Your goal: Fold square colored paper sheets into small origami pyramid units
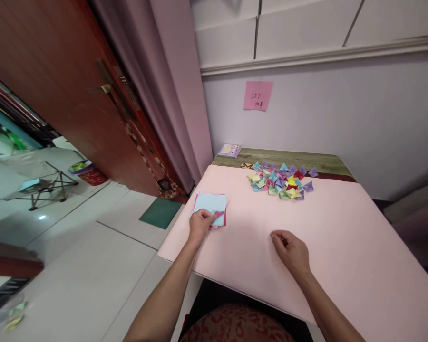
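Observation:
At the left of the pink-covered table lies a stack of square paper sheets [209,201], light blue on top with pink and magenta edges peeking out. My left hand [200,224] pinches the near corner of the top light blue sheet and bends it up, so magenta shows beneath. My right hand [293,251] rests on the table to the right, its fingers curled together, with nothing visible in them. Farther back sits a heap of folded paper pieces [281,181] in purple, yellow, green, blue and red, apart from both hands.
The pink table cover [249,247] stops short of the green wood-look back edge [292,158]. A small pack [230,150] lies at the back left corner. A pink note [257,96] is stuck to the wall. To the left stand a brown door [92,104] and a folding stool [44,187].

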{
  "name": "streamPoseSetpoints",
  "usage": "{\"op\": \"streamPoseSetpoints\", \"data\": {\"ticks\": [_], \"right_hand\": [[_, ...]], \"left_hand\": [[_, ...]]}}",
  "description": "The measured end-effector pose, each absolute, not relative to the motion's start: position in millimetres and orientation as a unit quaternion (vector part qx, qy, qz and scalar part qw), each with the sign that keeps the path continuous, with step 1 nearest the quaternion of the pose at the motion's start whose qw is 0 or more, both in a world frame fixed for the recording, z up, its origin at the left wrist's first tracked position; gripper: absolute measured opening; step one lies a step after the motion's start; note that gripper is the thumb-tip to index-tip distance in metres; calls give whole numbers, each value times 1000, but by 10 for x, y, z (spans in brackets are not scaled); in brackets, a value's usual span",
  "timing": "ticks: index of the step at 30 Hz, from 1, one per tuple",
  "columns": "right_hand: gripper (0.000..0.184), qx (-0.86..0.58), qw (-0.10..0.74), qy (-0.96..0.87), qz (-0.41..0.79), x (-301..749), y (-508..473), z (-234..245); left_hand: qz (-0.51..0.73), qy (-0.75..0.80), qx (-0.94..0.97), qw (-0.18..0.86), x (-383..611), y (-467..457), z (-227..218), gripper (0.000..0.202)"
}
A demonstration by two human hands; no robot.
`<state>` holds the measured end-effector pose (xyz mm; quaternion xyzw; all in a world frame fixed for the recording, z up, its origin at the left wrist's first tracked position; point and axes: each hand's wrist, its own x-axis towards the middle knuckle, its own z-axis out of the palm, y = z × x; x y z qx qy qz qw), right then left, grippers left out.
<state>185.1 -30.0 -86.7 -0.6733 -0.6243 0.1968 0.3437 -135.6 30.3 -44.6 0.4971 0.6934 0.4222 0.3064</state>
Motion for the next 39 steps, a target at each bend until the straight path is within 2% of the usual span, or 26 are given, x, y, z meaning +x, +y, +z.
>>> {"op": "streamPoseSetpoints", "data": {"ticks": [4, 9, 11, 14, 18, 21, 24, 26, 29, 33, 36, 39], "right_hand": [[31, -662, 343, -638, 192, 1849, -298, -878], [33, -645, 349, -652, 190, 1845, -298, -856], [33, -642, 352, -652, 196, 1843, -303, -847], [30, -637, 370, -636, 229, 1830, -311, -841], [38, -628, 456, -510, 371, 1781, -252, -758], [56, -544, 511, -361, 559, 1744, -130, -554], [85, -438, 487, -318, 685, 1747, -1, -342], [83, -434, 495, -332, 676, 1780, 62, -308], [61, -496, 532, -323, 605, 1870, 118, -475], [60, -606, 553, -330, 467, 2002, 119, -821], [48, -636, 517, -407, 404, 2025, 61, -924], [45, -654, 499, -462, 331, 1985, -13, -910]], "left_hand": [[429, 669, 498, 346, -1406, 332, -384, 47], [407, 661, 505, 376, -1487, 371, -372, 33], [385, 668, 527, 357, -1502, 369, -322, 27], [365, 694, 566, 254, -1433, 351, -117, 19], [403, 624, 667, 54, -1043, 298, 248, 14], [387, 482, 786, 7, -584, 217, 352, 21], [325, 353, 877, -4, -181, 119, 217, 24], [301, 325, 896, 8, -22, 67, 33, 23], [269, 304, 914, 24, 36, 32, -283, 21], [260, 321, 908, 76, -69, 35, -608, 20], [258, 354, 891, 118, -132, 38, -727, 37], [258, 388, 878, 106, -138, 38, -773, 51]]}}
